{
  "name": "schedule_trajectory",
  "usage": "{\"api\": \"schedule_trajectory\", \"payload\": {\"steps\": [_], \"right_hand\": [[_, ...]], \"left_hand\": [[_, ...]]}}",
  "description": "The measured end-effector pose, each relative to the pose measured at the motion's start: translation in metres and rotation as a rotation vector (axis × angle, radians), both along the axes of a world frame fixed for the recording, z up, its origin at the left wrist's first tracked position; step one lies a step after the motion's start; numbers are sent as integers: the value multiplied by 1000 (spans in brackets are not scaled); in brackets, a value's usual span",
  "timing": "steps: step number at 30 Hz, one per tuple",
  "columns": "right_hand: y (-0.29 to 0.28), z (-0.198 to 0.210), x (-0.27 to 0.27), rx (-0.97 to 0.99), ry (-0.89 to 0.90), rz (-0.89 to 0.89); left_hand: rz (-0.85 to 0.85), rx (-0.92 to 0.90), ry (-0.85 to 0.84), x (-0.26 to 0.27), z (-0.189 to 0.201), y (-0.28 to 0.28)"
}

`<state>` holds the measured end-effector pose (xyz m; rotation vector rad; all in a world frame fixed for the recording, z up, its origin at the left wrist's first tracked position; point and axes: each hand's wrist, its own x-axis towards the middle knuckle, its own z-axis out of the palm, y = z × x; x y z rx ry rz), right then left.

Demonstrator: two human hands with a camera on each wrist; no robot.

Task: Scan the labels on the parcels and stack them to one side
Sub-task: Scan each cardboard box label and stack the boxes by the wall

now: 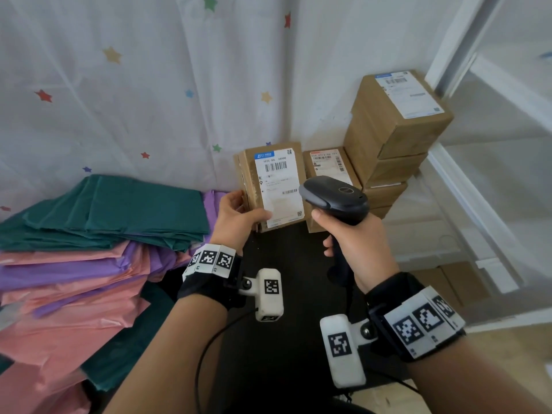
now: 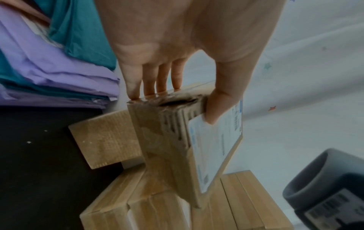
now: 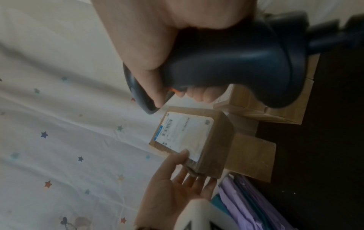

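My left hand (image 1: 239, 212) grips a small cardboard parcel (image 1: 251, 174) by its left edge, thumb on the white label (image 1: 279, 186) and fingers behind, tilting the label face up toward me. The same parcel (image 2: 167, 140) shows edge-on in the left wrist view, and in the right wrist view the parcel (image 3: 214, 140) is below the scanner. My right hand (image 1: 355, 243) holds a black barcode scanner (image 1: 334, 198) by its handle, its head just right of the label. The scanner (image 3: 226, 62) fills the right wrist view.
A stack of several labelled cardboard parcels (image 1: 394, 130) stands at the back right, with another labelled box (image 1: 328, 165) beside it. Folded green, purple and pink mailer bags (image 1: 89, 234) pile up on the left. A star-print curtain (image 1: 134, 85) hangs behind. White shelving (image 1: 493, 174) stands right.
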<state>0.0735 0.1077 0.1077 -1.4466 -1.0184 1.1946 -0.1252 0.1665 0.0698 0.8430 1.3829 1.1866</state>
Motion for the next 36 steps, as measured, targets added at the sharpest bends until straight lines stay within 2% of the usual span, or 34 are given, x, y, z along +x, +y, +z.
{"api": "schedule_trajectory", "payload": {"steps": [5, 7, 15, 16, 21, 27, 31, 33, 36], "right_hand": [[0, -4, 10, -9, 38, -68], [0, -5, 11, -4, 53, -84], [3, -9, 22, -73, 16, -167], [22, -16, 65, -87, 19, -273], [18, -19, 66, -79, 42, -259], [18, -17, 67, -99, 45, -247], [19, -18, 63, -119, 39, -228], [22, -20, 58, -149, 26, -211], [26, -26, 52, -186, 14, -197]], "left_hand": [[-36, -43, -156, 19, 28, 17], [-67, -68, -167, 26, 37, 25], [-100, -168, 84, 52, 42, 67], [-173, -199, 129, 107, 37, 97], [-169, -112, 227, 111, 35, 102], [-288, 39, 479, 117, 26, 100], [-128, 81, 567, 96, 9, 99], [-88, 83, 754, 75, 0, 106], [-249, 42, 1209, 48, -15, 118]]}}
